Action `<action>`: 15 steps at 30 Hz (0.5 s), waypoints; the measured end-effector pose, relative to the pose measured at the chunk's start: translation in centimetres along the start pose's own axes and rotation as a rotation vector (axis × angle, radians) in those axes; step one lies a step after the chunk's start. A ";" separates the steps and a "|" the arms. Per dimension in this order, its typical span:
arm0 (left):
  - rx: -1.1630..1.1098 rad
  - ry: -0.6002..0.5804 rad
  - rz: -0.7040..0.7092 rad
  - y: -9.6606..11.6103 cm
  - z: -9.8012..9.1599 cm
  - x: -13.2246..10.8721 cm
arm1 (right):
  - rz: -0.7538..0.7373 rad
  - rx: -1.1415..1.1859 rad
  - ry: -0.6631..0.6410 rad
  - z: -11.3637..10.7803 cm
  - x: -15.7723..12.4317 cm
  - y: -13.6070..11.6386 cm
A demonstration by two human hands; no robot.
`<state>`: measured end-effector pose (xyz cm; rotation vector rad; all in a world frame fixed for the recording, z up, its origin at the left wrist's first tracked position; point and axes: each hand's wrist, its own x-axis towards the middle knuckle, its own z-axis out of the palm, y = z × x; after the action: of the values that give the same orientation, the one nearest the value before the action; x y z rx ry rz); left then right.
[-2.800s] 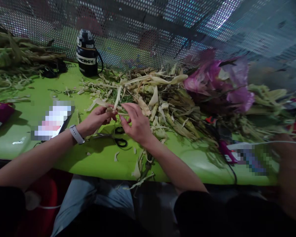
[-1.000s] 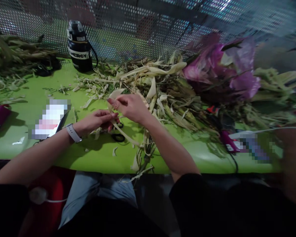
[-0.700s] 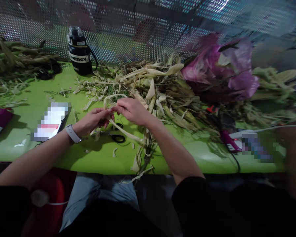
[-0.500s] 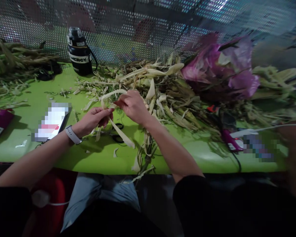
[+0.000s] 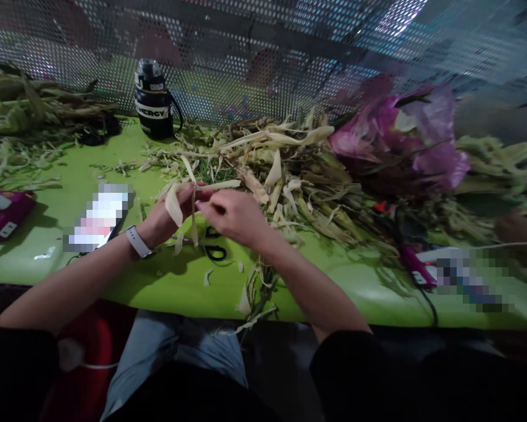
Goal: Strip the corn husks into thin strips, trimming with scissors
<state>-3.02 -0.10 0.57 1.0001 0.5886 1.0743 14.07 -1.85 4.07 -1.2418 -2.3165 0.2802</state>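
Note:
Pale strips of corn husk point(image 5: 173, 206) cross one another in my left hand point(image 5: 160, 221), which is closed with its fingertips partly hidden behind them. One strip stands upright, another points right toward the pile, and a broad end curls over my fingers. My right hand point(image 5: 241, 218) is bent into a pinch at the crossing, its thumb and forefinger against a thin husk strip point(image 5: 194, 225). Black-handled scissors point(image 5: 216, 252) lie on the green table just below my hands, their blades partly covered by husk scraps.
A heap of dried husks point(image 5: 316, 205) spreads behind and right, beside a pink plastic bag point(image 5: 439, 158). A dark bottle point(image 5: 154, 111) stands at the back before a perforated panel point(image 5: 228, 64). Phones lie left point(image 5: 98, 217) and right point(image 5: 469, 284). At the far right is another person's hand point(image 5: 520, 231).
My right hand has come down and closer to my left hand. The looped husk strip now lies crossed with other strips in my left hand. The view has shifted slightly.

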 end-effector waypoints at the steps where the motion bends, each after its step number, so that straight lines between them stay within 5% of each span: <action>1: 0.006 0.017 0.005 0.1 0.1 -0.1 | 0.044 0.025 -0.110 0.8 0.1 -0.2; 6: 0.101 0.078 0.037 0.4 0.3 -0.7 | 0.079 0.341 -0.170 3.2 0.5 0.2; 15: 0.092 0.104 0.019 1.2 -0.2 -0.2 | -0.010 0.497 -0.267 4.1 0.5 0.8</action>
<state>-3.77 -0.10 1.53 1.0355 0.7202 1.1290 12.30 -0.79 0.40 -0.9847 -2.2619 1.0020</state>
